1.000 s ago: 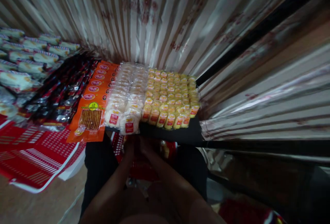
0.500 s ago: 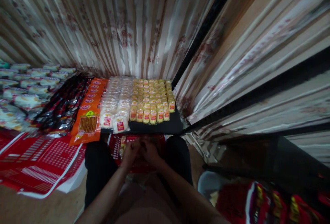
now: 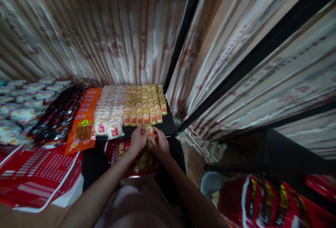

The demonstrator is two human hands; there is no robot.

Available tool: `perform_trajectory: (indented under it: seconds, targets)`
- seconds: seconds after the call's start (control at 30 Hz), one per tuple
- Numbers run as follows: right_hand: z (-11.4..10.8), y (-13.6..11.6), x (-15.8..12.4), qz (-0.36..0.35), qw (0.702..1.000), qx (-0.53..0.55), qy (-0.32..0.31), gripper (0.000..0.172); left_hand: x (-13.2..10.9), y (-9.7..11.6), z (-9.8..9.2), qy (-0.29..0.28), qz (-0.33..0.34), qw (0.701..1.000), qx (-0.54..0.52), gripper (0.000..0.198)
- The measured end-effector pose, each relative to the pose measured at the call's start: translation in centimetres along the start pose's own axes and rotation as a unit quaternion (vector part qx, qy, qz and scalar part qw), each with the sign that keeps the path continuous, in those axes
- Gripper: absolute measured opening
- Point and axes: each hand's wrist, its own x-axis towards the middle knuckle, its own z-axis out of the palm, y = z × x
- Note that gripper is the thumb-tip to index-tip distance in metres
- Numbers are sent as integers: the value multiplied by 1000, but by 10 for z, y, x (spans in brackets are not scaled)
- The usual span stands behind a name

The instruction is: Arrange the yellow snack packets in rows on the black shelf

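Observation:
Between my fingers, just above the basket and in front of the shelf edge, is a small yellow wrapped snack cake (image 3: 149, 132) with a red label. My left hand (image 3: 139, 139) pinches it from the left and my right hand (image 3: 160, 144) from the right. Below them a red basket (image 3: 111, 151) sits between my knees, with more yellow packets (image 3: 141, 161) in it, dim and partly covered by my arms. Rows of the same yellow snack cakes (image 3: 146, 113) stand on the black shelf (image 3: 168, 125), right behind my hands.
Left of the yellow rows lie white wrapped cakes (image 3: 109, 116), orange snack packets (image 3: 83, 119), dark packets (image 3: 59, 116) and white packets (image 3: 25, 112). Another red basket (image 3: 44, 175) is at lower left. Black posts (image 3: 183, 35) and striped curtains (image 3: 123, 35) enclose the shelf. Red packages (image 3: 270, 200) lie lower right.
Both hands have risen out of the basket towards the shelf edge, and the yellow snack cake now shows between them. The view has shifted slightly.

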Motion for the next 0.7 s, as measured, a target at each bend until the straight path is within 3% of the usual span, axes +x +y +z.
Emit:
perform_trajectory:
  seconds: [0.17,0.3,0.47,0.7]
  targets:
    - [-11,10,13,-49,994,-58,73,44,20,29,16,-23,39,999,29,22]
    - [-18,17,22,-44,988,-101,109,45,36,47,27,-23,71,995,70,23]
    - [-20,26,32,-17,987,-102,124,50,60,64,45,-32,118,988,92,26]
    - [-18,43,47,13,988,-88,126,55,88,70,70,-81,171,974,125,22]
